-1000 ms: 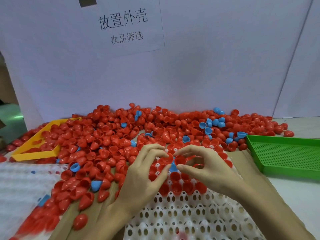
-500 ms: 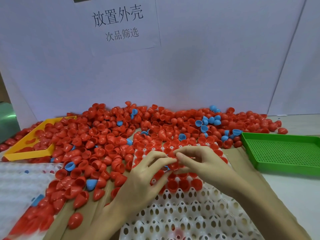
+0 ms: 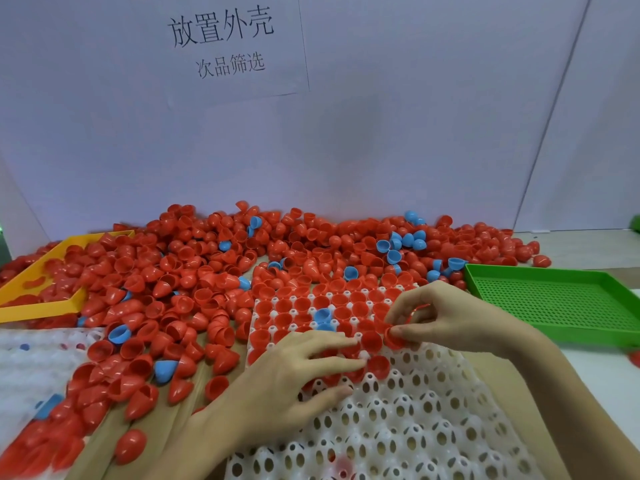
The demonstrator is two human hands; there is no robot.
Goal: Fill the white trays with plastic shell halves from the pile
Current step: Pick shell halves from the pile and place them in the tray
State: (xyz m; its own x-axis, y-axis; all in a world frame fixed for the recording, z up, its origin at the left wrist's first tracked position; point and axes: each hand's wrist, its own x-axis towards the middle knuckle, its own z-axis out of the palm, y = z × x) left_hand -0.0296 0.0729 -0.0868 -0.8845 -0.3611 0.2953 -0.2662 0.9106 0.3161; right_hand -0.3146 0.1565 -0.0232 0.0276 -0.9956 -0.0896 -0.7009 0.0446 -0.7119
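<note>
Shells in red plastic, with a few blue ones among them, lay heaped in a wide pile across the brown bench, and we read the scene from the left. A yellow plastic tray sat at the far left, half buried under red halves, and nearer to us a blurred white tray reached the left edge. Our left hand rested on the white perforated plastic tray in the middle, its fingers stretched nearly flat over red halves already seated in the sockets; that grip was wide and held nothing. The far rows of this tray were filled with red halves, with a blue shell half among them, while the near rows stood bare. Our right hand hovered over the tray's right part, thumb and fingertips pinching a red plastic shell half just above the filled rows. A green perforated plastic tray lay at the right, beside the pile. Behind everything stood a white board with a printed paper sign.
</note>
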